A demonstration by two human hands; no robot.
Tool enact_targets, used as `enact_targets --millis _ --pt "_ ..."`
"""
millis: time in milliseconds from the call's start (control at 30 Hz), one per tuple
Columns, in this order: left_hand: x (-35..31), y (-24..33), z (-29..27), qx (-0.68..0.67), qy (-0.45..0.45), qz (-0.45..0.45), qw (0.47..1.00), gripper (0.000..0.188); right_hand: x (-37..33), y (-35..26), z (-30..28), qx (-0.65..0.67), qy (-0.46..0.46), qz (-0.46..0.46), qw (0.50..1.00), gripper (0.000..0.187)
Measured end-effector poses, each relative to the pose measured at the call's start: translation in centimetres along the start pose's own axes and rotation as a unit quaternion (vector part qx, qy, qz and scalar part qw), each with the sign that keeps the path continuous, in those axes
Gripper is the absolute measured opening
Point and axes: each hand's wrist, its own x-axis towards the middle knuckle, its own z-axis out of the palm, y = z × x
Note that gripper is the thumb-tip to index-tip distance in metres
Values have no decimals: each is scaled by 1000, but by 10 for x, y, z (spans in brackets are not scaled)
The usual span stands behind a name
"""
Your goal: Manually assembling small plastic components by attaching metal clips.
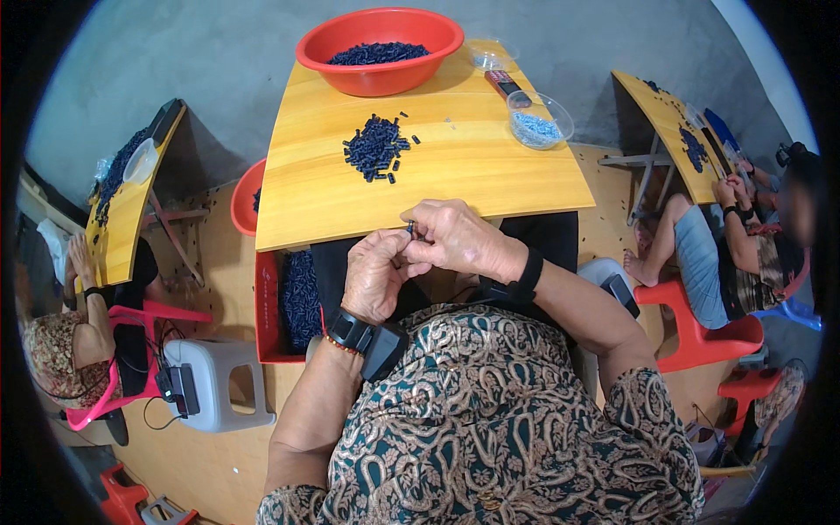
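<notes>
Just off the near edge of the yellow wood-grain table (420,199), my two hands meet at the fingertips. A small dark cylindrical piece (410,227) pokes up between them. My left hand (374,273) is closed, thumb and fingers pinched at the piece from below. Curled over from the other side, my right hand (462,239) also pinches at it. How far each grip covers the piece is hidden. Beyond my hands, a loose pile of similar dark blue pieces (374,149) lies on the table, with a few strays around it.
A red basin (378,80) of dark pieces stands at the table's far end. Right of it are a phone (502,85) and a clear tub of small blue parts (535,129). A red crate (269,306) sits below left. Co-workers sit at tables on both sides.
</notes>
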Motion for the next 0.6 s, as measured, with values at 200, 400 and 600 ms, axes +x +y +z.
enact_targets --millis 200,400,600 --pt "0 -2 6 13 9 41 999 10 2 4 3 -35 -9 -32 999 20" --pt "-3 -1 14 54 41 87 994 10 -1 4 13 -70 11 -64 995 18" --pt "7 -21 -3 122 48 149 980 10 -9 5 18 -165 18 -135 977 12"
